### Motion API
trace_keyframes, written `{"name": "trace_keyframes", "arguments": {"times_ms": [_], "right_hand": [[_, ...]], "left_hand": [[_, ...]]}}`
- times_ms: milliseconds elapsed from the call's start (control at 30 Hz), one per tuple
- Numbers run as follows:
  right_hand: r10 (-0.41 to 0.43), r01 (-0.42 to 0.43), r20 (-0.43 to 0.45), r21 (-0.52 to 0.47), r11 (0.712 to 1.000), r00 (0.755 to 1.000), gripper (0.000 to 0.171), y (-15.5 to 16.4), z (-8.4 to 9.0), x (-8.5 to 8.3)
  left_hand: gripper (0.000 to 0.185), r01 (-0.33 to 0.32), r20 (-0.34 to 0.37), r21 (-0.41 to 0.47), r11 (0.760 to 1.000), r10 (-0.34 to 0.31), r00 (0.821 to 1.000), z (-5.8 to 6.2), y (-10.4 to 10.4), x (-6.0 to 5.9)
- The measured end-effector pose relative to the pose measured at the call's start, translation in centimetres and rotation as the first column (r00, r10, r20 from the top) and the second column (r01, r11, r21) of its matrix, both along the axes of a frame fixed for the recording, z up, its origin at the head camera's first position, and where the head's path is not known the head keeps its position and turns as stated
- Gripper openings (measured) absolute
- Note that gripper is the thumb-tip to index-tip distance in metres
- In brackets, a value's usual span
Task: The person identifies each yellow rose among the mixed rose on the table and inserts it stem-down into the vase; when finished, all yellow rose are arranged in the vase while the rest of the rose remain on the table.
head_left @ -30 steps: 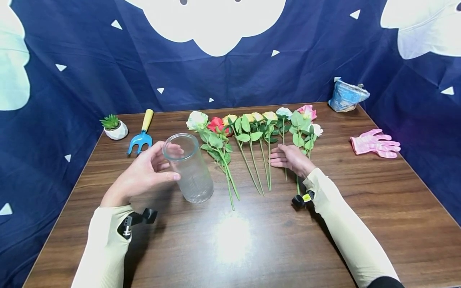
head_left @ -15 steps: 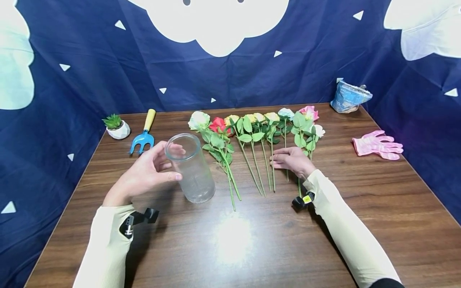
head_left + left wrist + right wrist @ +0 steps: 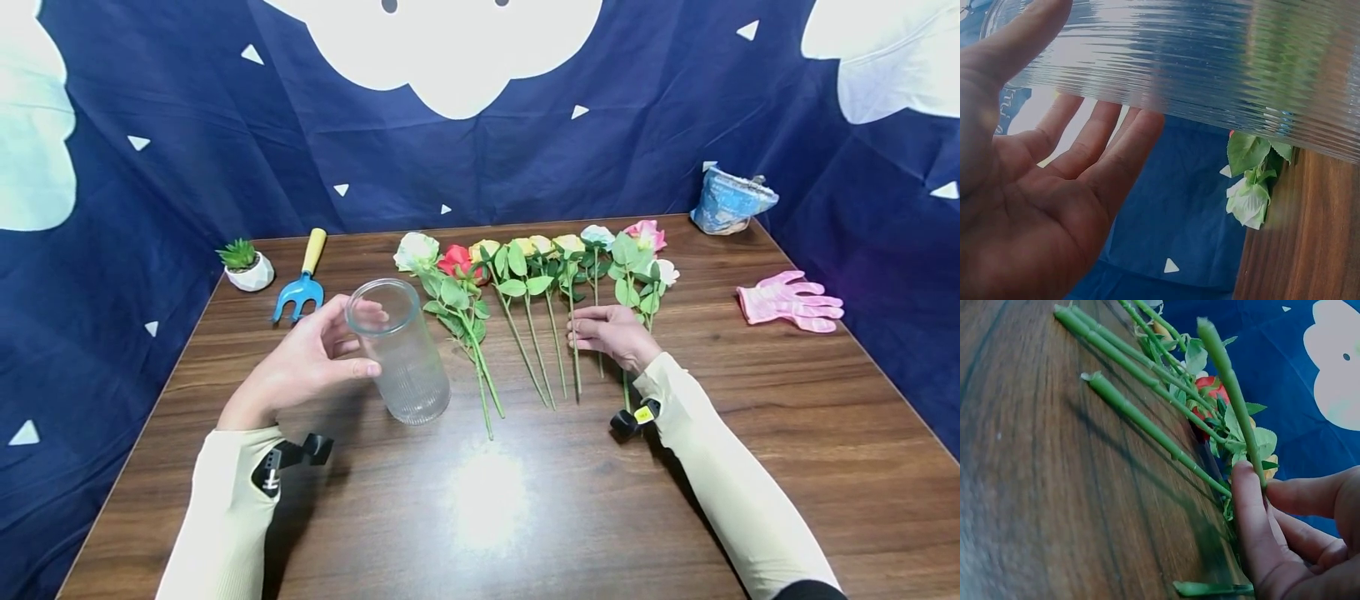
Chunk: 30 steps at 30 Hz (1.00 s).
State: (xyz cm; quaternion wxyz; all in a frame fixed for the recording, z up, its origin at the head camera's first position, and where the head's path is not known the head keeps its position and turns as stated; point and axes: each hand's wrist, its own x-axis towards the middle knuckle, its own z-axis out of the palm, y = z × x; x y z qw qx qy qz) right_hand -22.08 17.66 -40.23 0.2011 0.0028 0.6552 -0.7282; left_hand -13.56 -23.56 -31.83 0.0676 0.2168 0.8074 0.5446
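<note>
My left hand grips a clear ribbed glass vase round its upper side, thumb in front and fingers behind. The vase tilts slightly toward that hand, and no flowers are in it. In the left wrist view the ribbed glass fills the top. My right hand pinches the green stem of a yellow rose partway down. Up close, that stem stands out between thumb and fingertip, its cut end raised over the other stems. The bloom still lies in the row of flowers.
Left of the yellow roses lie a red rose and a whitish-green rose; blue, pink and white ones lie right. Around them are a potted succulent, a blue hand fork, a pink glove and a blue bag.
My right hand has gone from loosely extended fingers beside the stem to pinching it, and the stem's lower end has shifted slightly right. The left hand keeps its hold on the vase.
</note>
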Motion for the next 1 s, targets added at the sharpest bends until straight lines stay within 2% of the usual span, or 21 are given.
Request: {"name": "trace_keyframes", "arguments": {"times_ms": [333, 733, 1000], "right_hand": [[-0.049, 0.05, 0.011, -0.04, 0.998, 0.999, 0.045, -0.1, 0.4, 0.1], [-0.079, 0.079, -0.01, -0.066, 0.995, 0.997, 0.043, -0.2, 1.0, 0.3], [-0.13, 0.128, -0.017, -0.114, 0.985, 0.991, 0.027, -0.1, 1.4, 0.4]], "left_hand": [[0.062, -0.016, 0.019, -0.021, 1.0, 0.016, 1.0, 0.1, 0.0, 0.0], [0.062, -0.023, 0.006, -0.037, 0.999, 0.023, 1.0, 0.1, -0.1, 0.0], [0.062, -0.026, 0.015, -0.037, 0.999, 0.027, 1.0, 0.1, 0.0, 0.0]]}}
